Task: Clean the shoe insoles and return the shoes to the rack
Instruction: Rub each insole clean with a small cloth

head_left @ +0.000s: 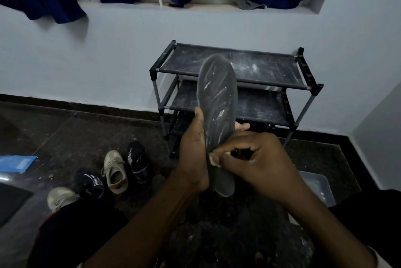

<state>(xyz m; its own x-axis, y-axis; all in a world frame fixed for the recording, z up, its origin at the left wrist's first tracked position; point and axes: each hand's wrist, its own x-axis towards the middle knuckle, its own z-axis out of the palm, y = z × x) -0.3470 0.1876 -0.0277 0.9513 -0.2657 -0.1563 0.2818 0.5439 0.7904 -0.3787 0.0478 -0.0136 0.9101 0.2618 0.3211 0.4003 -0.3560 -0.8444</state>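
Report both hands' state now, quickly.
Left hand: grips the insole, fingers wrapped behind it.
Right hand: fingers curled, pinching a small pale item against the insole; what it is cannot be told.

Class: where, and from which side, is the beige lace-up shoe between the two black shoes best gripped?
Probably best to grip the beige lace-up shoe by its heel collar, from above. It stands upright on its sole, with the opening facing up and the heel on the near side.

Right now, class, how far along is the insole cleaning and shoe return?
Done: nothing visibly finished. In hand: the left hand holds a dark insole upright, streaked white, while the right hand pinches a small pale item against its lower end. Left: four sneakers sit on the floor, none on the powder-dusted shoe rack.
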